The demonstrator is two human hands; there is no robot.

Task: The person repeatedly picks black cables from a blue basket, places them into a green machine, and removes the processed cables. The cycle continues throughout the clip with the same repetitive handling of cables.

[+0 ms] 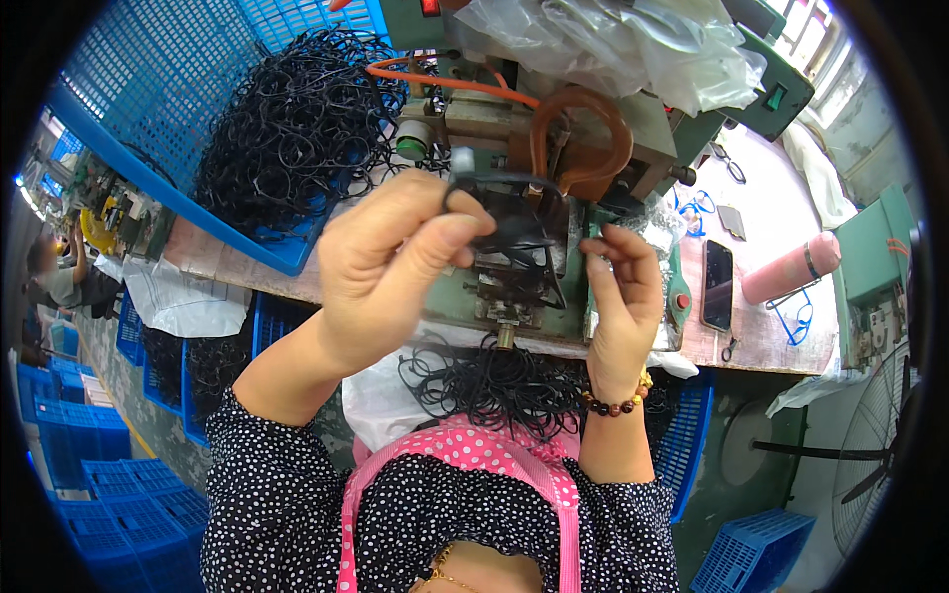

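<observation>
My left hand (pixel 395 267) has its fingers (pixel 450 229) pinched on a black band loop (pixel 499 212), held just above the green machine (pixel 554 148) on the worktop (pixel 761 336). My right hand (pixel 623 296) pinches the loop's other side. I judge I'm feeding it in; next calls for seating it squarely. Its long axis runs left to right between my hands.

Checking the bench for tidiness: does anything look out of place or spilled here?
Mostly orderly. The black loops heap above the blue crate rim, some hanging over its edge. Another bunch lies loose in the lap. The left hand pinches one loop.
</observation>
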